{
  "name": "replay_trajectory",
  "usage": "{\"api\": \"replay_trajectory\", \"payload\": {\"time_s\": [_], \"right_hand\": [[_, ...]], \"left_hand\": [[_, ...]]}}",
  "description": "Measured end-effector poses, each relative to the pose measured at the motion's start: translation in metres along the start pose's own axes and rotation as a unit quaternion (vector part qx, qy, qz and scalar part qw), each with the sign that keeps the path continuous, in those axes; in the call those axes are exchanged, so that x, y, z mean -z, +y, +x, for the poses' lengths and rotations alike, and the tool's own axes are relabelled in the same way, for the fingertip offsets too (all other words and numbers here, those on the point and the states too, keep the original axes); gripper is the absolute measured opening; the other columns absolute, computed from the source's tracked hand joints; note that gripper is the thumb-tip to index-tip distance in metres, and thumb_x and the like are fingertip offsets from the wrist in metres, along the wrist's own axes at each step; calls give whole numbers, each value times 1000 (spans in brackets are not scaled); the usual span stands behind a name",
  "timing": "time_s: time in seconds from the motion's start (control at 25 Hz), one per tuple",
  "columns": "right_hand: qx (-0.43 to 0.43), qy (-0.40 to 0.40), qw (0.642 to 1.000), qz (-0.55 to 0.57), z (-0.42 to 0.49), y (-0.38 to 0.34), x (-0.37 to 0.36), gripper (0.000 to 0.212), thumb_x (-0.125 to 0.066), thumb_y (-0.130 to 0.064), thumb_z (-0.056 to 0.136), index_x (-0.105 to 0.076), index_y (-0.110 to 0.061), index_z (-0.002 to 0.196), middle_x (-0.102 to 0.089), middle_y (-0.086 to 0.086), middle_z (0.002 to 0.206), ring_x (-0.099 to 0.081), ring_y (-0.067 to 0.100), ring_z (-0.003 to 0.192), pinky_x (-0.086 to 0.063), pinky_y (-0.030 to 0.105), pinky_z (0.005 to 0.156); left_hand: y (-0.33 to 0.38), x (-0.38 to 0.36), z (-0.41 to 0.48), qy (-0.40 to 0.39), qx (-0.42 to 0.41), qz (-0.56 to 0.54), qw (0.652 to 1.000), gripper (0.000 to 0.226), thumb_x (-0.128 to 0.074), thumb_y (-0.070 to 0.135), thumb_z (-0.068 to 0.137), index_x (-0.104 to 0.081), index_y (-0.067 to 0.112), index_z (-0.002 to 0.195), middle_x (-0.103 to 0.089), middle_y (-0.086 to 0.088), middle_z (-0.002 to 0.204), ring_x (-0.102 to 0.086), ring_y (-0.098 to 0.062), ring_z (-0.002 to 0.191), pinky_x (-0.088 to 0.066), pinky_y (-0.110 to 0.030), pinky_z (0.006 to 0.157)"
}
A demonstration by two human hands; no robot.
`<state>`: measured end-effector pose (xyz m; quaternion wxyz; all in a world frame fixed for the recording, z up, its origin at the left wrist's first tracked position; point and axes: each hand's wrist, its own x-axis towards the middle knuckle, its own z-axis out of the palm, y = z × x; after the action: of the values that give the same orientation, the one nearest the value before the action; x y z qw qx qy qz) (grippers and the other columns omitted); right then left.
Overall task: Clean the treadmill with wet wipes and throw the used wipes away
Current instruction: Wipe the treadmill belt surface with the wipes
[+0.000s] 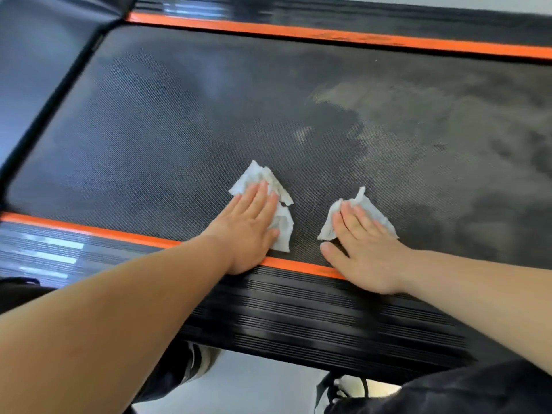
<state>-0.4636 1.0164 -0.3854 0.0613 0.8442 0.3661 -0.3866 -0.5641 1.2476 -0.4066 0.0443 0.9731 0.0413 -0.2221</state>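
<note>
The treadmill's black textured belt (pixel 167 121) fills the view, edged by orange stripes (pixel 89 231). My left hand (pixel 248 228) lies flat with straight fingers on a crumpled white wet wipe (pixel 282 228), pressing it onto the belt near the near edge. A little to the right, my right hand (pixel 364 243) presses flat on a second white wipe (pixel 366 204). The belt looks dark and damp left of and around the hands. Grey dusty patches (pixel 418 121) cover it to the right.
A ribbed black side rail (pixel 298 318) runs along the near edge under my wrists. A second rail with an orange stripe (pixel 328 31) lies at the far side. Pale floor (pixel 254 383) and my dark shoes show below the treadmill.
</note>
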Motion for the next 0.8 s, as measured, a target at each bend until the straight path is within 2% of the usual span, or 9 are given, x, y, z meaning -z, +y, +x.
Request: {"api": "replay_trajectory", "payload": {"time_s": [0.16,0.24,0.32,0.36,0.4,0.48,0.56,0.68,0.8], "right_hand": [[142,-21,988,-53,-8,-12,-2,84,-10,-71,97,23,-23,158,38,-7,161,38,11,145,14,42,125],[152,-28,986,-67,-7,-11,4,81,-9,-70,98,24,-25,157,38,-9,160,38,10,145,13,42,126],[108,-24,993,-53,0,-10,7,82,-9,-72,96,25,-26,156,40,-9,158,38,10,145,14,42,125],[66,-17,997,-26,4,-9,10,85,-10,-74,95,25,-25,155,40,-8,157,38,11,145,15,41,125],[10,-5,1000,6,8,-7,13,87,-10,-75,95,24,-23,156,39,-7,158,36,13,147,15,42,125],[-107,10,992,62,13,4,24,91,-9,-75,95,21,-17,158,36,-1,162,32,18,150,16,42,125],[-162,9,980,119,13,17,30,94,-9,-75,95,20,-13,159,34,2,163,31,21,151,17,42,124],[-92,6,990,102,6,11,24,104,-4,-83,85,22,-13,157,37,3,161,35,21,148,15,43,124],[109,-43,993,-17,-10,-11,5,98,-5,-81,87,24,-18,157,41,-1,158,41,17,144,15,43,125]], "left_hand": [[-4,7,4,22,-29,54,998,76,-20,62,101,12,29,161,22,-9,168,18,-27,156,2,-45,127],[-9,17,-1,71,-34,63,995,82,-34,75,92,-13,36,161,-8,-10,170,-16,-32,155,-21,-46,123],[-15,30,-3,133,-25,104,985,90,-47,84,77,-36,35,152,-39,-5,151,-46,-34,130,-41,-47,107],[-18,33,-1,148,-20,115,982,94,-48,86,73,-37,35,152,-40,-5,147,-46,-34,126,-41,-48,105],[-19,34,1,143,-28,117,982,95,-44,86,73,-31,38,154,-35,-6,153,-40,-36,132,-36,-50,112],[-19,24,6,101,-73,101,987,86,-24,82,83,-6,47,159,-2,-5,170,-9,-38,153,-12,-53,125],[-18,8,10,32,-92,83,992,74,1,73,87,14,50,156,23,4,168,18,-33,155,6,-52,126],[-15,-2,14,21,-79,55,995,71,11,65,87,19,48,155,30,7,164,27,-29,153,10,-52,125],[-14,3,13,71,-68,28,995,72,-5,72,91,11,49,157,26,3,167,22,-28,154,8,-50,126]]}}
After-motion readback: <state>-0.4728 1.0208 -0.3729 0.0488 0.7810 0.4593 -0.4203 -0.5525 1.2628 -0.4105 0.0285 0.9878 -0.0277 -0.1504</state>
